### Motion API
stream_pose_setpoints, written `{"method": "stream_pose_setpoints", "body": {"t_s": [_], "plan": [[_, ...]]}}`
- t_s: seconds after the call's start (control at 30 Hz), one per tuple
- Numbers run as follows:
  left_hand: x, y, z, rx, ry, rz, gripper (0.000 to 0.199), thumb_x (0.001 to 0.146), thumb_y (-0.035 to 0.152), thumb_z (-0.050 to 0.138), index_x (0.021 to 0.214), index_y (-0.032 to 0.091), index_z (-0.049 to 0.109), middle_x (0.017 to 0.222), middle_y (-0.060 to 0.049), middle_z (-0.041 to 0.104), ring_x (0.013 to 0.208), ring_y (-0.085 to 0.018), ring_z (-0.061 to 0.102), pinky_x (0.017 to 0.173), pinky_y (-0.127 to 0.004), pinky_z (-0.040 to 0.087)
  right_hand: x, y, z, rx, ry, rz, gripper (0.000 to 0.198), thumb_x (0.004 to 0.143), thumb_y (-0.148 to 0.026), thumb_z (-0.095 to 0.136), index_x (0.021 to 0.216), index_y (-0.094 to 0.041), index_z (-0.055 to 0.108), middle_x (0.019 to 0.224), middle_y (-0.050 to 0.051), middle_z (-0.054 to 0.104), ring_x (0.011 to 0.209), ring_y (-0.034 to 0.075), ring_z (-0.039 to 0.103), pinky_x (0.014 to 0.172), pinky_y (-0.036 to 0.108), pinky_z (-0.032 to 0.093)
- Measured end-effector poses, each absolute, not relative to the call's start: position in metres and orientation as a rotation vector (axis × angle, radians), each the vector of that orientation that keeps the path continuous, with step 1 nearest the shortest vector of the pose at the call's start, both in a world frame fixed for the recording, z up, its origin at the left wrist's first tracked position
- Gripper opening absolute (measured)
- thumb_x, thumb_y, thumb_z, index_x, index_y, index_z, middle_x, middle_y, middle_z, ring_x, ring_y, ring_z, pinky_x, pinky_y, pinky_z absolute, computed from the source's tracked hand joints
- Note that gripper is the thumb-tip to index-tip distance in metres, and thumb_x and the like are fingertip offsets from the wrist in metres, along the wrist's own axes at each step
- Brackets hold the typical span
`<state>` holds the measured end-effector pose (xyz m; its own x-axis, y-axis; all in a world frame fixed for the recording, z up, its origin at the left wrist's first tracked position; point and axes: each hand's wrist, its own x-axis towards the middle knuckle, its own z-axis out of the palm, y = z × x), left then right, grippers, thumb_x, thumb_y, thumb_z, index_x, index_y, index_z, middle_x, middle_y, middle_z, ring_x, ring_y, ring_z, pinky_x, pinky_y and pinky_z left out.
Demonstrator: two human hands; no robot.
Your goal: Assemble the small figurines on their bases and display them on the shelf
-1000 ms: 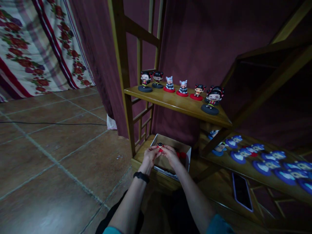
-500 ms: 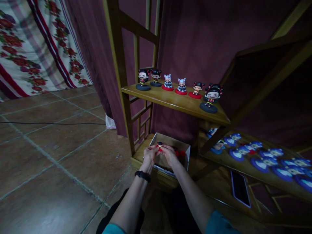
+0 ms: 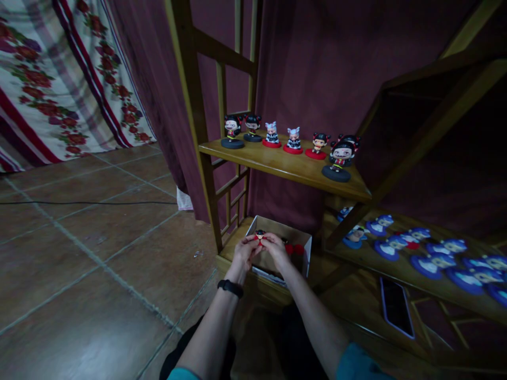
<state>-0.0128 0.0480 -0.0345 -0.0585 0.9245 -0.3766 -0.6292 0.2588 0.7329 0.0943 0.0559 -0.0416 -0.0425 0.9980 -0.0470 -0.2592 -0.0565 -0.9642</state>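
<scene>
From my end, the left hand [image 3: 244,250] has its fingers bent and pinches the left side of a small black-haired figure [image 3: 259,236]. The right hand [image 3: 275,248] pinches its other side, fingers likewise curled in. The figure sits upright between the fingertips, above the box [image 3: 283,229]. I see red pieces [image 3: 298,249] in the box's right part, just beyond the right hand; they look like round bases, though the light is too dim for me to be sure. The box rests on the low shelf [image 3: 228,252]. Against the frame from a second ago, my view has shifted slightly, the figure's face shows more plainly, and both hands keep their grip.
</scene>
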Motion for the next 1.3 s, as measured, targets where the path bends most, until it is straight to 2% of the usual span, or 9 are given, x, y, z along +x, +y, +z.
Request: {"method": "stream_pose_setpoints", "body": {"t_s": [0.13,0.3,0.63,0.73,0.97,1.3], "plan": [[-0.01,0.041,-0.035,0.483,1.019,1.459,0.024,0.064,0.006,0.07,0.082,0.011,0.057,0.064,-0.002,0.064,0.05,-0.01,0.06,0.055,-0.022,0.051,0.091,0.057,-0.047,-1.041,-1.028,1.387,0.027,0.056,-0.04,0.071,0.07,-0.02,0.059,0.069,0.0,0.064,0.062,0.015,0.057,0.062,0.029,0.046],[-0.01,0.022,-0.028,0.555,1.049,1.494,0.029,0.06,0.014,0.074,0.082,0.011,0.056,0.063,-0.001,0.062,0.049,-0.01,0.059,0.055,-0.024,0.05,0.089,0.04,-0.046,-1.01,-0.969,1.412,0.032,0.053,-0.043,0.073,0.07,-0.019,0.059,0.068,0.0,0.063,0.059,0.014,0.057,0.063,0.031,0.048],[0.001,-0.092,-0.005,0.586,1.019,1.456,0.039,0.051,0.024,0.081,0.079,0.014,0.055,0.063,-0.001,0.062,0.05,-0.012,0.058,0.051,-0.023,0.048,0.105,-0.078,-0.025,-0.955,-0.962,1.482,0.03,0.06,-0.045,0.072,0.071,-0.019,0.061,0.067,0.001,0.064,0.057,0.014,0.058,0.058,0.029,0.048],[0.005,-0.136,-0.003,0.494,1.003,1.437,0.043,0.05,0.023,0.082,0.084,0.014,0.058,0.066,-0.003,0.063,0.052,-0.012,0.06,0.054,-0.024,0.05,0.11,-0.119,-0.021,-0.944,-1.043,1.463,0.03,0.062,-0.048,0.07,0.071,-0.02,0.061,0.069,0.002,0.064,0.059,0.016,0.058,0.055,0.028,0.047],[0.024,-0.213,0.019,0.485,0.977,1.453,0.038,0.051,0.021,0.082,0.083,0.013,0.063,0.073,-0.007,0.065,0.058,-0.012,0.061,0.058,-0.024,0.051,0.131,-0.188,-0.001,-0.953,-1.165,1.432,0.032,0.064,-0.05,0.067,0.071,-0.02,0.062,0.07,0.003,0.063,0.062,0.018,0.058,0.057,0.03,0.046],[0.021,-0.237,0.054,0.504,0.974,1.532,0.035,0.054,0.021,0.08,0.084,0.013,0.065,0.074,-0.008,0.065,0.058,-0.013,0.061,0.058,-0.025,0.051,0.128,-0.207,0.034,-0.879,-1.22,1.461,0.033,0.066,-0.052,0.065,0.073,-0.02,0.062,0.075,0.005,0.064,0.067,0.02,0.059,0.059,0.032,0.049]]}}
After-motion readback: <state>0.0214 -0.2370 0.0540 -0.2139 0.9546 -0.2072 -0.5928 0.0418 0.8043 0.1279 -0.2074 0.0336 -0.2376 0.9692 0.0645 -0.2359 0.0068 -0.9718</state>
